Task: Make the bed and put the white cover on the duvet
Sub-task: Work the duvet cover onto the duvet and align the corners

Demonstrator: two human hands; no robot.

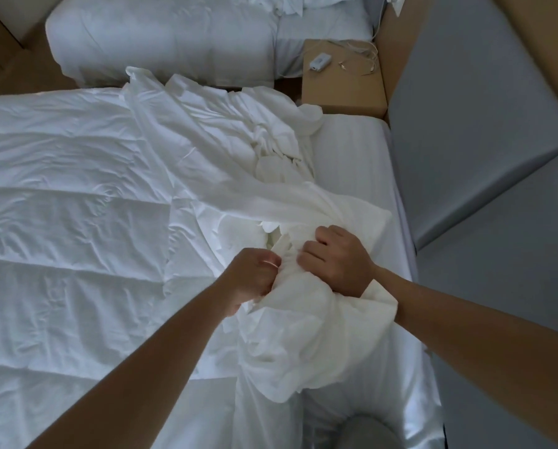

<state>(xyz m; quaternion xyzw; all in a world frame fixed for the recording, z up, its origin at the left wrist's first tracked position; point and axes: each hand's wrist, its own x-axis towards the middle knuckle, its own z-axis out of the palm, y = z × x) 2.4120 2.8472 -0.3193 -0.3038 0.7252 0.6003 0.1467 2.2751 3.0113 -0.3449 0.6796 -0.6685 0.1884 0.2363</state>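
Bed (352,150): duvet (60,205) lies spread flat on it, quilted. Judged bulky but soft and light, no stiffness. White cover (222,140): bunched in a heap across duvet and sheet, thin and limp, likely to slide. Left hand (255,277) and right hand (339,260): each grip pressed together, fingers curled round gathered cover cloth. Best hold judged at corners or hem, not mid-cloth.

On bed (352,150): duvet (60,222) on left part, cover (232,150) heaped over its right edge, far to near. The left hand (255,277) + right hand (339,257) grip cover's near end, side by side. The headboard (498,124) is right of bed. Behind bed: nightstand (342,89) w/ small device (318,63) + cable (358,56) on top; 2nd bed (161,37) left of nightstand.
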